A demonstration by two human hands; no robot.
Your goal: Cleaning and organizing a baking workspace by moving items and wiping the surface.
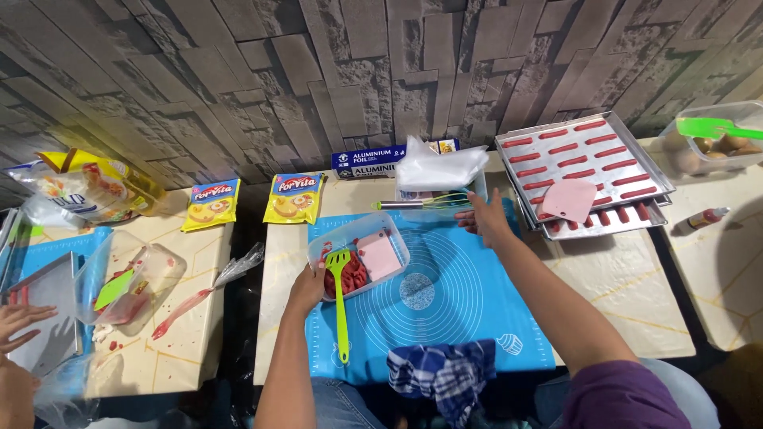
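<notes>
My left hand (307, 287) grips the near left corner of a clear plastic tub (397, 238) on a blue baking mat (445, 294). Inside the tub lie red sausage pieces (354, 276), a pink scraper (378, 254) and the head of a green spatula (340, 298), whose handle sticks out over the mat. My right hand (485, 218) reaches forward with fingers spread, holding nothing. It is beside a clear container (480, 186) of plastic sheets (439, 164), with a whisk (421, 203) lying in front.
Stacked metal trays (661, 179) with rows of red sausages and a pink scraper (569, 199) sit at right. A blue checked cloth (442, 372) lies near me. Yellow packets (293, 198), a foil box (362, 163) and another person's hand (17, 322) over a tray are left.
</notes>
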